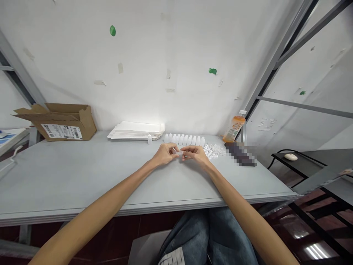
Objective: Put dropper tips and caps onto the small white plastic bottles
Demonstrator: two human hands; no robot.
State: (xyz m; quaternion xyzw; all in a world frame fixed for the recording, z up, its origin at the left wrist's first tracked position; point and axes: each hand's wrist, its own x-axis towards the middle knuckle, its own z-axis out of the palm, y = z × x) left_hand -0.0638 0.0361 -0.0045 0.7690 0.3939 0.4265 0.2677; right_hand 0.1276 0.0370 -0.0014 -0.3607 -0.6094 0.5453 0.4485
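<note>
Near the middle of the frame, a small translucent plastic piece (pixel 177 151) is pinched between the left hand (pixel 164 154) and the right hand (pixel 195 155), fingers curled around it but not clenched into fists; those fingers hide its exact shape. Just beyond the hands, a tight row of small white plastic bottles (pixel 184 140) stands upright on the smooth grey table (pixel 82 176), with one lone bottle (pixel 149 139) apart to the left. Beside the right hand lies a glinting heap of small clear plastic parts (pixel 212 150). Farther left, a flat stack of white paper (pixel 135 130) lies near an open corrugated cardboard box (pixel 59 122) bearing a barcode label (pixel 61 131). At the table's right end, an orange-labelled plastic bottle (pixel 234 127) stands near a pixelated dark object (pixel 241 154).
</note>
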